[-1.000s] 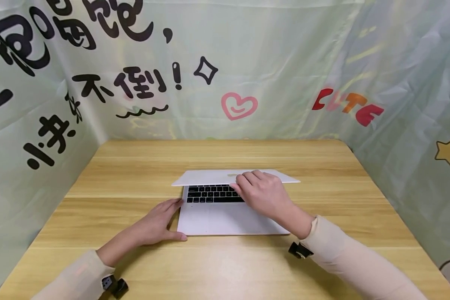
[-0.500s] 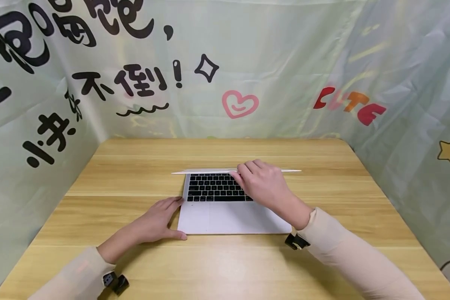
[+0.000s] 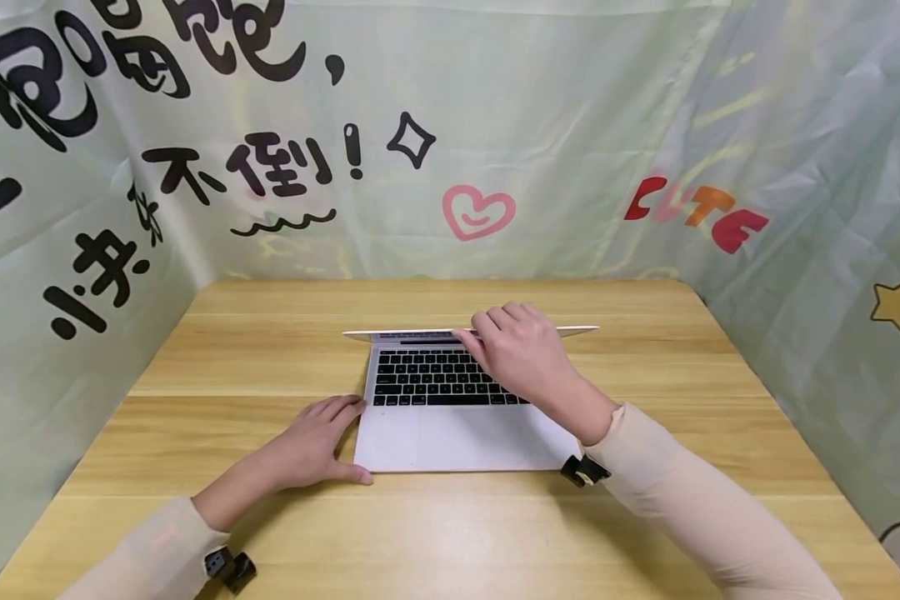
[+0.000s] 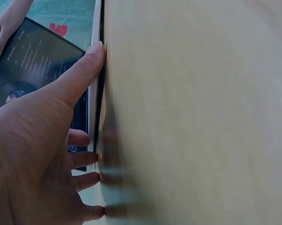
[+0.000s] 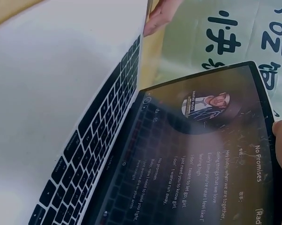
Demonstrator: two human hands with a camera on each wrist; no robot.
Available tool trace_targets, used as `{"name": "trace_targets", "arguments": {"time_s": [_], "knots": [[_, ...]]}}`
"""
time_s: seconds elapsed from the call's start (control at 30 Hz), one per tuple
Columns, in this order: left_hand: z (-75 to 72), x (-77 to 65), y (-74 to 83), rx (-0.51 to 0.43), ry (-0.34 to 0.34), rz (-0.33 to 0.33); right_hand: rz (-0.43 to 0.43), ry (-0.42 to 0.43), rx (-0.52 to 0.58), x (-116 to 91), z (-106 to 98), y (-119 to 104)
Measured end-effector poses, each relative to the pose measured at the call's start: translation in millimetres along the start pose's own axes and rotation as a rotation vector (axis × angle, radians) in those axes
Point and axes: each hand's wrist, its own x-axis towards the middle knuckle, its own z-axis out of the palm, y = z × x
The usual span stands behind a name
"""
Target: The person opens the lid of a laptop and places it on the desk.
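A laptop stands on the table, its palm rest (image 3: pixel 435 437) and black keyboard (image 3: pixel 420 379) facing the person. The raised lid (image 3: pixel 397 335) looks thin and nearly edge-on from above. In the right wrist view the lit screen (image 5: pixel 201 140) shows song lyrics and a round picture. The right hand (image 3: pixel 521 354) grips the lid's top edge, thumb on the screen side and fingers behind. At the base's front left corner, the left hand (image 3: pixel 307 442) rests with extended fingers against the left side. Its thumb (image 4: pixel 80 70) lies along the front edge. The lid's back is hidden.
The wooden table (image 3: pixel 270 350) extends around the laptop on all sides. Pale green cloth (image 3: pixel 570 108) with printed lettering and drawings hangs behind and at both sides. A small black device (image 3: pixel 230 571) is strapped at the left wrist, another (image 3: pixel 585 471) at the right.
The right hand has moved up and away from the person, swinging the lid further up and back. More keyboard and a strip of screen now show. The left hand has stayed in place.
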Motion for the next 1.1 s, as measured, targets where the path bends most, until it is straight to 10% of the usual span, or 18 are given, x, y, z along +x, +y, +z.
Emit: {"name": "trace_targets", "arguments": {"time_s": [1.1], "knots": [[-1.7,-0.3,2.3,-0.036,-0.031,-0.069,0.049,-0.018,-0.029,28.5,5.9,24.8]]}}
